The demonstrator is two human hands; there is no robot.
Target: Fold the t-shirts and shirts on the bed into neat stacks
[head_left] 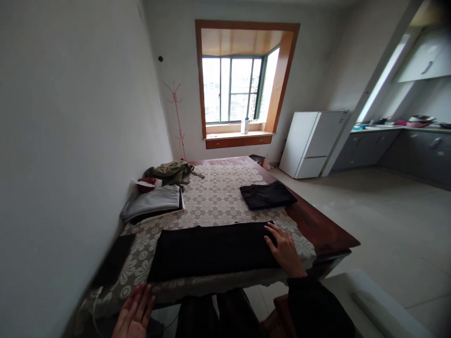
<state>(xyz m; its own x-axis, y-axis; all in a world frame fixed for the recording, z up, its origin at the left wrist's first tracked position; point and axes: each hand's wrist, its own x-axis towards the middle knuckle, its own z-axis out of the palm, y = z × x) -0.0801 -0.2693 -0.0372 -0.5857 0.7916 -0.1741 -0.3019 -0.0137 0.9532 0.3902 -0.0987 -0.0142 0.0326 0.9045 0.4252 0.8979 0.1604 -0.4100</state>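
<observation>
A long black garment [211, 251] lies flat across the near end of the table [317, 230], on a flower-patterned cloth [214, 197]. My right hand [283, 251] rests flat on the garment's right end, fingers spread. My left hand [136, 314] hovers open below the table's near left edge, holding nothing. A folded black garment [268, 195] sits further back on the right.
A folded grey pile [153, 203] and a crumpled green garment [171, 172] lie along the left side by the wall, with a red item [145, 184] between. A dark flat item [114, 265] lies at the near left. A white fridge [312, 143] stands beyond.
</observation>
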